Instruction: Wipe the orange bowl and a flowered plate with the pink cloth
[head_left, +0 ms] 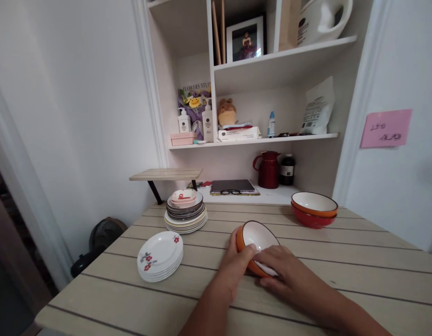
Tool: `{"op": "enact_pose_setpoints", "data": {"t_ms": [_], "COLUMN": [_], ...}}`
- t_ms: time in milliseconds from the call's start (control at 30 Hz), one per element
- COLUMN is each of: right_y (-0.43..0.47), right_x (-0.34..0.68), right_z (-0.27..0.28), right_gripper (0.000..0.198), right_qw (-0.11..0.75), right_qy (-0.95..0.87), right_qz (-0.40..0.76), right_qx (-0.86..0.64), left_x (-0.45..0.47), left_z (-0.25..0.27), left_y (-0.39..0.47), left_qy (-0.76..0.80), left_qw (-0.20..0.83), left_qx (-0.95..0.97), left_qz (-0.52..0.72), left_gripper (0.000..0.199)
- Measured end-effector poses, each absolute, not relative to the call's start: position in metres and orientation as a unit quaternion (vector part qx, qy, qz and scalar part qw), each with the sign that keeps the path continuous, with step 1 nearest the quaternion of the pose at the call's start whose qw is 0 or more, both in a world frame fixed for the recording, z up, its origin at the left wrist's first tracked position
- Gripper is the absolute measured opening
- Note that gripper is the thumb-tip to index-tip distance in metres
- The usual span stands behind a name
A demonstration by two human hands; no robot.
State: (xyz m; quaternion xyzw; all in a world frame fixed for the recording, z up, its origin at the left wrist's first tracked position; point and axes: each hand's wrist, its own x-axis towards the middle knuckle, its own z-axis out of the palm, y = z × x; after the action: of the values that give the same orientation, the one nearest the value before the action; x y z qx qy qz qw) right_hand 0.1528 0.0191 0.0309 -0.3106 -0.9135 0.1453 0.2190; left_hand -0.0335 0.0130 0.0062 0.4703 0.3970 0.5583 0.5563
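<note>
In the head view, a round, white-lined orange bowl (258,235) tilted at five o'clock over a slatted wooden tabletop (114,291). Left hand (233,263) fingers pinched its eight-o'clock wall; right hand (282,268) fingers pinched its four-o'clock wall.

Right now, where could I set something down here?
Bare tabletop lies between the dish pile and stacked bowls, and in front of those bowls, right of the right hand. It's crowded back left, that pile nearly meeting flowered plates.

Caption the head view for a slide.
Left hand and right hand hold a tilted, white-lined orange round bowl over a beige slatted table, near stacked red-flowered white round plates.
</note>
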Motion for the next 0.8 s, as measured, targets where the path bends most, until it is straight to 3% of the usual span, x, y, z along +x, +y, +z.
{"op": "enact_pose_setpoints", "data": {"t_ms": [233, 467, 667, 800], "right_y": [0.016, 0.017, 0.021, 0.021], "right_x": [0.157, 0.157, 0.149, 0.145], "right_z": [0.027, 0.023, 0.009, 0.006], "right_gripper": [0.065, 0.049, 0.033, 0.038], "right_qw": [0.2, 0.218, 0.243, 0.249], "right_qy": [-0.909, -0.924, -0.909, -0.899], "right_qz": [0.135, 0.12, 0.109, 0.126], "right_qx": [-0.339, -0.292, -0.321, -0.338], "left_x": [-0.034, -0.036, -0.038, -0.037], "left_z": [0.004, 0.003, -0.008, -0.005], "left_y": [0.017, 0.016, 0.024, 0.02], "left_qy": [0.383, 0.382, 0.407, 0.393], "left_qw": [0.562, 0.562, 0.562, 0.566], "left_qx": [0.456, 0.48, 0.488, 0.489], "left_qz": [0.574, 0.555, 0.529, 0.535], "left_gripper": [0.073, 0.076, 0.115, 0.105]}}
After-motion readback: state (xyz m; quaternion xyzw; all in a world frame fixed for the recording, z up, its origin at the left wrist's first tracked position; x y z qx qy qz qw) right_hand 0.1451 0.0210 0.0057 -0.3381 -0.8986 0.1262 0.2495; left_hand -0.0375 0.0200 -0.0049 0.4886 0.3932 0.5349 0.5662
